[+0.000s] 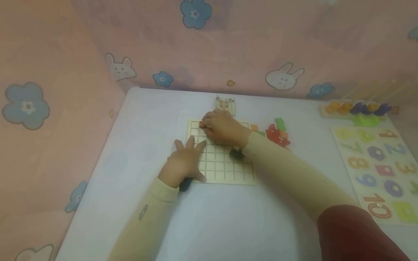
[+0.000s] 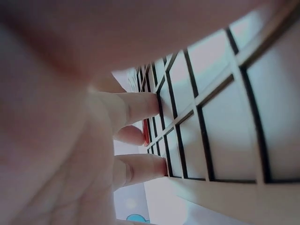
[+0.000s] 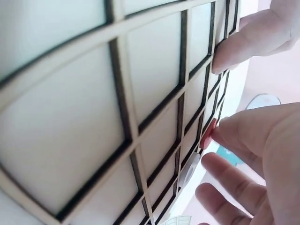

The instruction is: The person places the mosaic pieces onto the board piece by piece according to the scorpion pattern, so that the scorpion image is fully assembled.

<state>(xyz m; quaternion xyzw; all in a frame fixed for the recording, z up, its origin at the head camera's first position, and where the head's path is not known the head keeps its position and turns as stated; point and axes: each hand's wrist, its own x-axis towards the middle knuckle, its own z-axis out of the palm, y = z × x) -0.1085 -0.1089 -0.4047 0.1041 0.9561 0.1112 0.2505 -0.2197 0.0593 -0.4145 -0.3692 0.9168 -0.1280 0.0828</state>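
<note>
A pale wooden grid board (image 1: 222, 182) lies flat on the white table. My left hand (image 1: 183, 163) rests on its left side with the fingers spread; in the left wrist view, fingertips touch the grid bars (image 2: 206, 96). Reaching over the board, my right hand (image 1: 223, 127) pinches a small red piece (image 1: 201, 124) at the far left corner. The right wrist view has this red piece (image 3: 207, 134) in a cell by the edge, under the fingertips. Beside it sits a pale piece (image 3: 189, 169). The right hand's palm side is hidden in the head view.
Loose red pieces (image 1: 273, 134), green pieces (image 1: 280, 124) and orange pieces (image 1: 254, 127) lie right of the board. A small printed wooden piece (image 1: 230, 105) stands behind it. Farther right are a number puzzle board (image 1: 356, 181) and a peg stand with orange and purple shapes (image 1: 359, 108).
</note>
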